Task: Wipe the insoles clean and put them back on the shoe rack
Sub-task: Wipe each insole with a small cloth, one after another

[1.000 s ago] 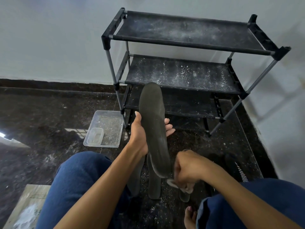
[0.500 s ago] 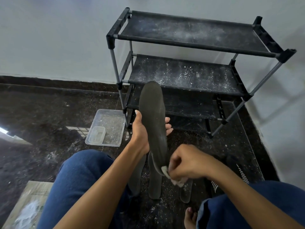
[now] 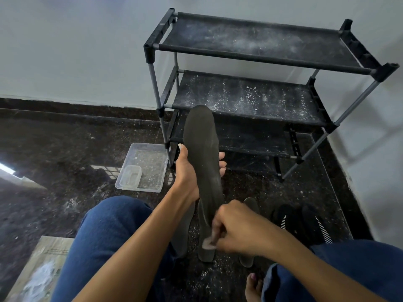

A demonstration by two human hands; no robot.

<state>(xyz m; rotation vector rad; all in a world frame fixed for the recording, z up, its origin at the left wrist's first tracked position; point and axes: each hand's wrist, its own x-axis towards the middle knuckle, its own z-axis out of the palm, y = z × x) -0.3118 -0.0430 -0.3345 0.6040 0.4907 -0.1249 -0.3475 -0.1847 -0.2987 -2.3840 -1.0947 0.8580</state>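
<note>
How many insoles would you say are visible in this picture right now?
4: one insole upright in the left hand; three on the floor beneath, left, middle and right. Arms may hide others.

The right hand (image 3: 236, 229) hides most of a blurred pale cloth (image 3: 208, 245) and the heel of the held insole (image 3: 204, 155), the forearms cover parts of the insoles on the floor (image 3: 246, 261), and a paper (image 3: 41, 271) runs off the lower edge.
</note>
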